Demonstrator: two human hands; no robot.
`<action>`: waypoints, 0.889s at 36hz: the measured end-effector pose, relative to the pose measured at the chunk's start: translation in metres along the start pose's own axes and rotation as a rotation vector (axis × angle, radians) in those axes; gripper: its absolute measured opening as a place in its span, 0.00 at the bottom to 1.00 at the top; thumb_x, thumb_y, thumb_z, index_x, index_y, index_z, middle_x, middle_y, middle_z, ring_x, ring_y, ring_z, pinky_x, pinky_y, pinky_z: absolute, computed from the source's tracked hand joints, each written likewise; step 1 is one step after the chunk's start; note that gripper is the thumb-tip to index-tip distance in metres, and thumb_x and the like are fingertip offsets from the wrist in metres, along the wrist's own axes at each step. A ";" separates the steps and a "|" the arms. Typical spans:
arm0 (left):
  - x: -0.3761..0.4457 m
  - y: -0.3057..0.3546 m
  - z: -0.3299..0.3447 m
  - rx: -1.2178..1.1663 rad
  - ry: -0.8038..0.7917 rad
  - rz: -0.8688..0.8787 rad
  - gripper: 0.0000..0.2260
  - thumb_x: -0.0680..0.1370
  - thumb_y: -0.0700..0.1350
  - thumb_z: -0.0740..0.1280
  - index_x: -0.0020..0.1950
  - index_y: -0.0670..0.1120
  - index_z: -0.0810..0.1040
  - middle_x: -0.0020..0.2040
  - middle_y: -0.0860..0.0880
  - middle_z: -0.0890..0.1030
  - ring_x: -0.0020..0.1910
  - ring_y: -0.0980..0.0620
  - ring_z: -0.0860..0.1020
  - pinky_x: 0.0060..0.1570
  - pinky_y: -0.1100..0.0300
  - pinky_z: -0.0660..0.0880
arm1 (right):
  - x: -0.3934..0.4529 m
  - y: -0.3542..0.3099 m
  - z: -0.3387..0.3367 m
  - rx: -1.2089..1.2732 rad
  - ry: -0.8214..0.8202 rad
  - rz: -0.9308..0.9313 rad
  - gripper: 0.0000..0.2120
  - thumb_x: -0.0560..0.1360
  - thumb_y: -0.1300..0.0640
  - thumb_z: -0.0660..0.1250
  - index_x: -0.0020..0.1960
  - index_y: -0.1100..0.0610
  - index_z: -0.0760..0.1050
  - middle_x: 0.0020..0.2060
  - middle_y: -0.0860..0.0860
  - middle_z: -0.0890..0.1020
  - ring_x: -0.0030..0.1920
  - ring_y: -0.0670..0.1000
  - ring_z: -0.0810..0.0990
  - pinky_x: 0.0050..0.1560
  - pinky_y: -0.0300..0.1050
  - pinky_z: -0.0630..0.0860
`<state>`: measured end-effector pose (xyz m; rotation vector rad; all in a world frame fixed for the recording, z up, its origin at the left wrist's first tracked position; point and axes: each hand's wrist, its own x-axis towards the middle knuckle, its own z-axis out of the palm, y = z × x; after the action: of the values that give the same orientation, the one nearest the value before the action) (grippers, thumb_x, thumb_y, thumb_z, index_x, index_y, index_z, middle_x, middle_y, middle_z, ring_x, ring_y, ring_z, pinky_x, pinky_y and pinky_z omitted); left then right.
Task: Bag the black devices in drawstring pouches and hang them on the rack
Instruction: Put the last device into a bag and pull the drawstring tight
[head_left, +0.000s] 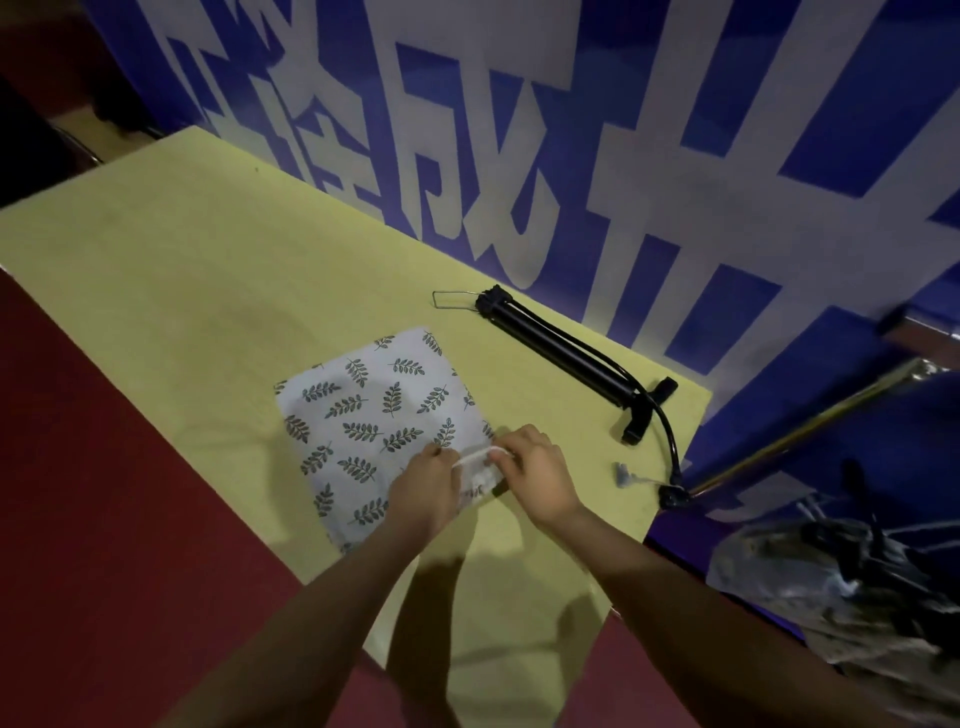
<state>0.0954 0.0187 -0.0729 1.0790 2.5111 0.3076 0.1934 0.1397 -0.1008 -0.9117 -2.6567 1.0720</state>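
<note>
1. Lying flat on the yellow table, the leaf-print drawstring pouch sits near the table's front edge, its mouth end turned toward the person.
2. The left hand rests on the pouch's mouth corner, fingers curled and pinching the white drawstring.
3. The right hand meets it from the other side, fingers curled and pinching the same drawstring; the two hands almost touch.
4. The black hand pump lies on the table behind the pouch, well apart from both hands, beside the blue-and-white wall banner.
5. Its hose curves over the table's right edge.
6. A small grey piece lies near the hose end.
</note>
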 end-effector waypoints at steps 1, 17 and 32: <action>0.000 0.004 -0.005 -0.015 0.031 -0.003 0.10 0.82 0.44 0.56 0.60 0.43 0.71 0.54 0.46 0.74 0.47 0.51 0.73 0.43 0.59 0.70 | 0.002 0.002 -0.002 0.043 0.014 0.006 0.10 0.79 0.53 0.62 0.55 0.53 0.79 0.53 0.52 0.77 0.55 0.55 0.75 0.58 0.49 0.68; 0.036 -0.005 -0.068 0.004 0.190 0.145 0.19 0.77 0.32 0.57 0.67 0.42 0.65 0.66 0.44 0.66 0.49 0.48 0.74 0.40 0.56 0.73 | 0.035 0.018 0.003 -0.181 -0.115 0.086 0.22 0.76 0.63 0.60 0.69 0.51 0.69 0.65 0.52 0.70 0.62 0.56 0.69 0.64 0.47 0.65; 0.066 -0.026 -0.062 -0.036 -0.016 0.495 0.13 0.75 0.29 0.59 0.53 0.38 0.79 0.51 0.45 0.75 0.52 0.48 0.73 0.53 0.52 0.75 | 0.024 0.000 0.017 -0.140 0.145 0.323 0.04 0.79 0.62 0.56 0.50 0.58 0.70 0.47 0.57 0.77 0.45 0.57 0.76 0.46 0.51 0.73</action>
<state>0.0102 0.0459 -0.0431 1.6715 2.1823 0.4730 0.1686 0.1437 -0.1156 -1.4268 -2.5464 0.8434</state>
